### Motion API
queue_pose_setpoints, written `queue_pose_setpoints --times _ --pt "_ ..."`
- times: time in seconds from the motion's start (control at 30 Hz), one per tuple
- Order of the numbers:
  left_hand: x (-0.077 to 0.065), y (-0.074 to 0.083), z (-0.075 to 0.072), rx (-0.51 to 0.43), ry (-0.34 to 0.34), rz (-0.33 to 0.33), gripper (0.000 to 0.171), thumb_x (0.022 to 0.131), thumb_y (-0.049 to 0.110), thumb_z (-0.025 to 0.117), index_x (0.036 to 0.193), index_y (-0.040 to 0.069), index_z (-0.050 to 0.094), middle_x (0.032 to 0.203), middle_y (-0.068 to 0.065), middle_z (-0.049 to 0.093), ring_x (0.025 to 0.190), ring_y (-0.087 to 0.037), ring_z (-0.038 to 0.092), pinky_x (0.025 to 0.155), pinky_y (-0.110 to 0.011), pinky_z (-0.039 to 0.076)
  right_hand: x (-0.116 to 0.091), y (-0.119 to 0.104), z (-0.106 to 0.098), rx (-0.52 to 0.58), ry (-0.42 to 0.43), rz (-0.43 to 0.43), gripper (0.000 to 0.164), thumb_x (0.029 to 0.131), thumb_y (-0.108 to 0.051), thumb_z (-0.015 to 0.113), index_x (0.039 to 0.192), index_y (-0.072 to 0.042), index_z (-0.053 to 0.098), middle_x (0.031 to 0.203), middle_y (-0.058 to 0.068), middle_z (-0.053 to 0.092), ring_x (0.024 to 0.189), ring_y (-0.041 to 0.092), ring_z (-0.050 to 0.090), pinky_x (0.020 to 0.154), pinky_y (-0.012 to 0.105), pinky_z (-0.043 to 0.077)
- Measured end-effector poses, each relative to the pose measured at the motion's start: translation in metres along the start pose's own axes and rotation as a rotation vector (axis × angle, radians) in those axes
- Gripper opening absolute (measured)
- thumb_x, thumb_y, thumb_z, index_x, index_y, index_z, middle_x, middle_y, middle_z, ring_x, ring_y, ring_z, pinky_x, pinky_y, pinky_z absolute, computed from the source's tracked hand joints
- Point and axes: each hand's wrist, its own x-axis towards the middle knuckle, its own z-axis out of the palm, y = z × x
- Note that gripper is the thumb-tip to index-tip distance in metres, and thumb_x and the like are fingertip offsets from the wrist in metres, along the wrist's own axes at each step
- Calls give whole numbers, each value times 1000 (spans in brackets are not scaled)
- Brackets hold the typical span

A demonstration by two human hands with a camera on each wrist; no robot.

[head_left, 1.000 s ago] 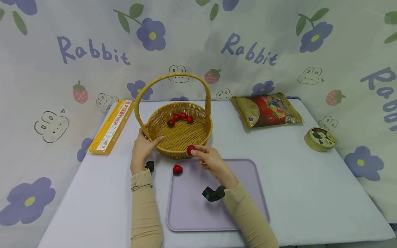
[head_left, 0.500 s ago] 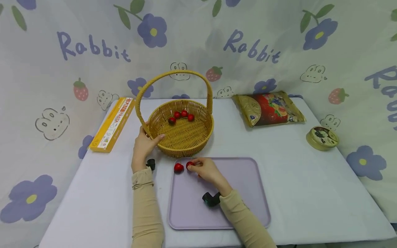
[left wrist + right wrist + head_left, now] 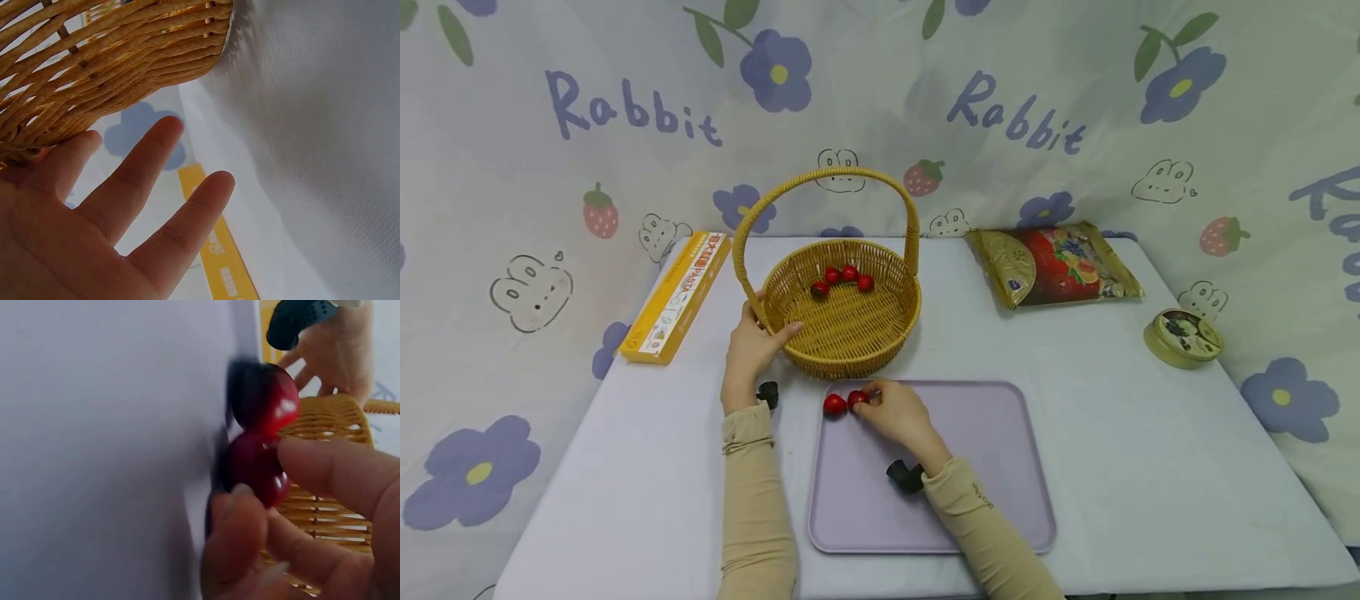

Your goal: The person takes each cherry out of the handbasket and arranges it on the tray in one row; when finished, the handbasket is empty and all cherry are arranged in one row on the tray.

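My right hand (image 3: 898, 412) pinches a glossy red cherry (image 3: 858, 401) between thumb and fingers at the far left corner of the lilac tray (image 3: 955, 517). Right beside it on the tray rests a second cherry (image 3: 834, 406); the two touch in the right wrist view, where the pinched cherry (image 3: 256, 467) shows darker. My left hand (image 3: 749, 354) holds the left side of the woven basket (image 3: 842, 329), thumb over the rim. In the left wrist view, two fingers (image 3: 140, 169) spread below the wicker. Inside the basket, several cherries (image 3: 850, 273) lie near the back wall.
A yellow pasta box (image 3: 676, 298) lies left of the basket. At the back right are a gold and red packet (image 3: 1054, 265) and a round tin (image 3: 1183, 337). The basket's tall handle (image 3: 827, 173) arches over it. A printed cloth (image 3: 880, 108) hangs behind the table.
My right hand has brought the cherry from the basket's front rim down to the tray, beside the other cherry. My left hand stays on the basket.
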Motion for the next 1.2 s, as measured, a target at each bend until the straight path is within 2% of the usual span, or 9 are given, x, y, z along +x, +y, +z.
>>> queue_pose_setpoints --times 0.2,0.4,0.47,0.57,0.67,0.8,0.97,1.2 --pt "1 -1 -6 7 11 -7 95 83 53 70 155 23 15 148 -27 42 132 -45 46 104 -56 42 4 -1 -14 49 -118 -21 35 89 -26 67 117 -5 68 88 5 70 63 9 58 54 22 43" --pt "1 0 -9 13 17 -11 95 83 54 69 155 22 16 148 -28 41 132 -45 46 104 -56 42 12 -10 -55 93 -196 -92 31 95 -31 60 109 -6 71 93 8 72 70 14 64 59 23 46" --pt "2 0 -10 14 20 -11 94 84 51 70 155 22 15 149 -26 40 131 -45 46 104 -56 42 17 -16 -71 162 -245 -107 33 97 -32 57 113 -6 70 97 10 72 74 14 64 61 24 44" --pt "3 -1 -12 15 23 -4 95 84 50 71 155 22 14 149 -26 40 131 -45 47 104 -57 41 31 -30 -92 331 -310 -105 37 100 -31 52 122 -5 66 109 15 71 75 13 62 60 23 42" --pt "3 -2 -11 15 22 -5 97 83 53 70 156 23 14 150 -25 40 131 -45 47 104 -56 42 51 -42 -105 498 -321 -81 39 103 -29 47 129 -4 61 121 18 67 72 10 58 56 21 39" --pt "0 -5 -7 14 22 -6 95 83 52 71 155 22 16 148 -26 42 131 -44 47 103 -56 43 77 -51 -107 671 -307 -32 41 104 -28 44 135 -4 55 135 20 58 69 7 51 53 17 33" --pt "-4 -6 0 8 24 -5 91 84 47 71 154 22 18 145 -28 45 129 -45 49 103 -56 43 106 -53 -94 852 -314 102 43 102 -26 48 138 -2 51 142 19 52 63 3 47 49 14 30" --pt "-6 1 3 -3 22 6 93 83 48 73 154 22 19 148 -25 43 129 -44 49 103 -56 43 138 -53 -82 994 -314 266 47 103 -23 48 144 -2 42 146 17 48 58 2 49 46 12 32"
